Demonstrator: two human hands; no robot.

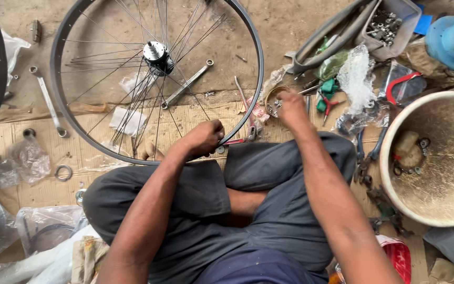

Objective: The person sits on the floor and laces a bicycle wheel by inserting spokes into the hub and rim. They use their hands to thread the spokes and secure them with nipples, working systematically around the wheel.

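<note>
A wrench [48, 100] lies far left on the floor. The wheel [80, 138] lies flat ahead, hub [157, 54] upward. The left hand [202, 138] is closed on its near rim. The right hand [291, 109] reaches into a small tin [270, 98] of parts, fingers hidden. A pale tub [395, 123] sits right.

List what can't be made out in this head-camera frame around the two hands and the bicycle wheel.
- Left hand grip: closed at the silver bicycle wheel rim; its own knuckles hide whatever it pinches.
- Right hand: covers most of the small round tin of metal parts, so the fingertips and any part taken are unseen.
- Wheel top: cut by the upper edge.
- Parts in the tin: too small to identify.
</note>
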